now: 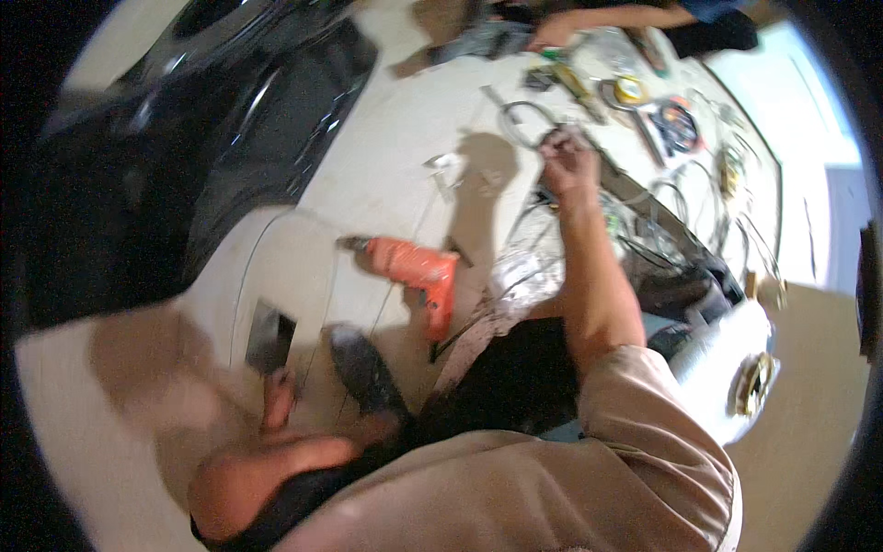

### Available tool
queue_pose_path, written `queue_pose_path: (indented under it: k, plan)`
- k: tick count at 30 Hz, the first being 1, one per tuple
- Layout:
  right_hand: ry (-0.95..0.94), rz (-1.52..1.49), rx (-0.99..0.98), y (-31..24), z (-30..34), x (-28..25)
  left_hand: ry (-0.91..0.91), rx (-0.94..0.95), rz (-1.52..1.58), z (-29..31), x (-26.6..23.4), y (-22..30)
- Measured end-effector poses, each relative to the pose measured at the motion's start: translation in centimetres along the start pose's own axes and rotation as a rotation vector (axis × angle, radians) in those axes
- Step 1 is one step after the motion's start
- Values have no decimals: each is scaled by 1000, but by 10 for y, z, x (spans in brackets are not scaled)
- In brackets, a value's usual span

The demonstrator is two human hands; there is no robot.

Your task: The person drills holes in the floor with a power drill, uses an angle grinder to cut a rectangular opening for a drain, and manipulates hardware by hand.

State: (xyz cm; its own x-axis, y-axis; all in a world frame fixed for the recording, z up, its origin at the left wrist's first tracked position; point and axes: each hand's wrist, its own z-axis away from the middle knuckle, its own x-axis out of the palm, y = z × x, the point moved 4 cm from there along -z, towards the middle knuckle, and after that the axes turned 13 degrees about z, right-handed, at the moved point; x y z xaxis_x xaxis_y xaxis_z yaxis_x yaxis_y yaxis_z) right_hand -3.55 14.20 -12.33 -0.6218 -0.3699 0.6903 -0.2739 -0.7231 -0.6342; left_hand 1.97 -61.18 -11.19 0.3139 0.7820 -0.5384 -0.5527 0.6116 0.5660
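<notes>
My left hand (279, 396) is closed around the lower end of a flat grey rectangular piece (267, 339) with a dark patch on one side; its exact kind is unclear. It is held low over the pale floor, left of my shoe (361, 368). My right arm stretches forward, and my right hand (570, 164) is over the near edge of a long open tray (644, 198) full of tools and wires. Beside its fingers curves a loop of grey cable (515, 115). The fingers are bent and blurred, so whether they grip anything cannot be seen.
An orange power drill (414, 267) lies on the floor between my arms. Glossy black panels (276, 110) stand at the left. Another person's hand (556, 32) works at the top. A yellow tape roll (629, 89), a packaged black coil (676, 126) and a white cylinder (727, 368) are on the right.
</notes>
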Motion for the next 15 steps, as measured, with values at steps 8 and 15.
queue_pose_path:
  k: [8,15]
  plan:
    - [134,219,93,-18,-39,-46,-53,93,19,-7,-5,-2]
    - [65,-104,257,-23,-53,-63,-35,2,111,0,3,-1]
